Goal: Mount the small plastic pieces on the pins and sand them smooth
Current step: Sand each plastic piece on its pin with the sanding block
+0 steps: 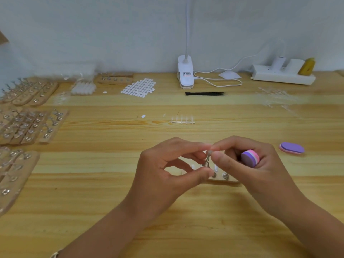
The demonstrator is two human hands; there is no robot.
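- The small plastic piece (209,152) sits on the tip of a metal pin (207,162), raised just above the wooden pin block (228,181) that lies on the table (167,229).
- Left hand (167,170): thumb and curled fingers pinch the stem of the metal pin; its forefinger tip meets the piece at the top.
- Right hand (251,170): thumb and forefinger tips close narrowly on the small plastic piece. The remaining fingers curl round a purple, pink and white sanding block (250,158) held against the palm.
- On the pin block, two more metal pins (225,175) stand upright, just right of the left thumb. Small white pieces (216,167) show between the hands; how they are mounted cannot be told.
- Right of the pin block, near it: a second sanding block (291,148), lying flat.
- Beyond the pin block: a strip of clear plastic pieces (182,121) and one loose white tab (143,116).
- Farther beyond the pin block: black tweezers (206,93), a sheet of white tabs (138,87) and a white clip lamp (185,72) with its cable (219,80).
- Beyond and right of the pin block, at the wall: a white power strip (283,75); clear plastic scraps (275,96) lie on the near side of it.
- Well left of the pin block: rows of wooden blocks loaded with pins (31,125).
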